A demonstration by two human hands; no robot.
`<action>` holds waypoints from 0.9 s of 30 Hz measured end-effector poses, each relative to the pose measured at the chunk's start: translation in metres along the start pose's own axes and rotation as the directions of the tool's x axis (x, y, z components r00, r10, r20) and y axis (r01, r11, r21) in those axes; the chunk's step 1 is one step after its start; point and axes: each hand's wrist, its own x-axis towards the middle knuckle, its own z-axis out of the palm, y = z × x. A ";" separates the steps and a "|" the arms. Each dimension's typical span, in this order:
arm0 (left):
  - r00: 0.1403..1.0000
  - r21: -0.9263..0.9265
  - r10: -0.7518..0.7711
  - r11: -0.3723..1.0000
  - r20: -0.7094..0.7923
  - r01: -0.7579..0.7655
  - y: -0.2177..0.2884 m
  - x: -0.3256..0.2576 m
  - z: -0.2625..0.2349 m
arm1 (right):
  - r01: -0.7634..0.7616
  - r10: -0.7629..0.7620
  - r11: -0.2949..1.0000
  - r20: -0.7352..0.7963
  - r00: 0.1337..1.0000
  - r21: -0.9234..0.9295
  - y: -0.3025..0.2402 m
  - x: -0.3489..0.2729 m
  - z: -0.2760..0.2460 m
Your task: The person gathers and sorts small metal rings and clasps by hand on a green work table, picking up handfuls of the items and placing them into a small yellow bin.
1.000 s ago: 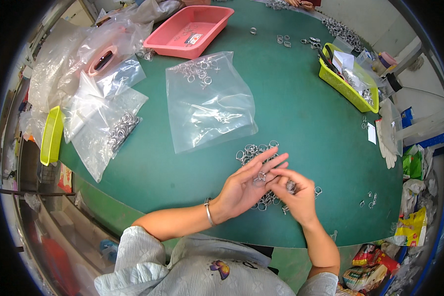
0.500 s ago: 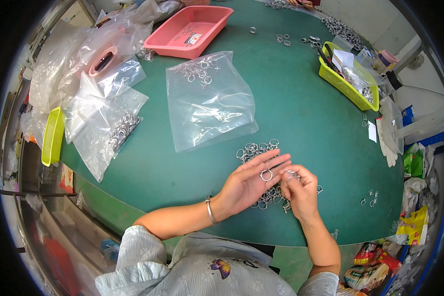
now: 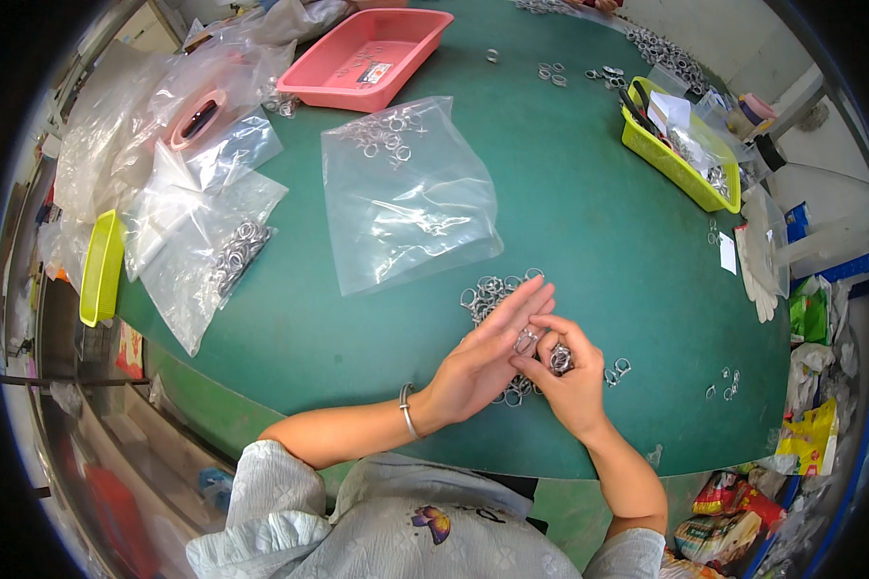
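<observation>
Right hand (image 3: 572,384) is pinching a small cluster of metal rings (image 3: 560,360) between thumb and fingertips. Left hand (image 3: 483,357) is lying spread, palm up, touching the right fingertips, with one ring (image 3: 526,340) on its fingers. Both are hovering over the ring pile (image 3: 490,290) on the green surface (image 3: 589,193), near a clear plastic bag (image 3: 406,193).

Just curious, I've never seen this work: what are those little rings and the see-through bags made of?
Rings: probably metal, going by their silvery-grey colour and bright glints; steel or plated, I can't tell. Bags: thin clear plastic film, glossy and wrinkled, with the green table showing through.
</observation>
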 end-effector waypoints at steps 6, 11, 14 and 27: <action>0.996 0.107 0.055 0.992 0.067 -0.062 -0.001 -0.003 0.005 | -0.167 0.152 0.886 0.070 0.986 0.432 0.006 -0.001 -0.009; 0.999 -0.070 -0.044 0.997 0.008 0.045 -0.003 0.001 0.000 | -0.300 0.141 0.340 0.267 0.953 0.891 0.001 0.011 -0.028; 0.963 -0.379 -0.247 0.885 0.109 0.270 -0.010 -0.001 -0.012 | -0.030 -0.051 0.757 0.105 0.993 0.653 -0.004 0.008 -0.020; 0.875 -0.248 -0.469 0.868 -0.121 0.431 -0.009 -0.011 -0.007 | 0.209 -0.197 0.911 0.071 0.978 -0.355 -0.029 -0.003 -0.073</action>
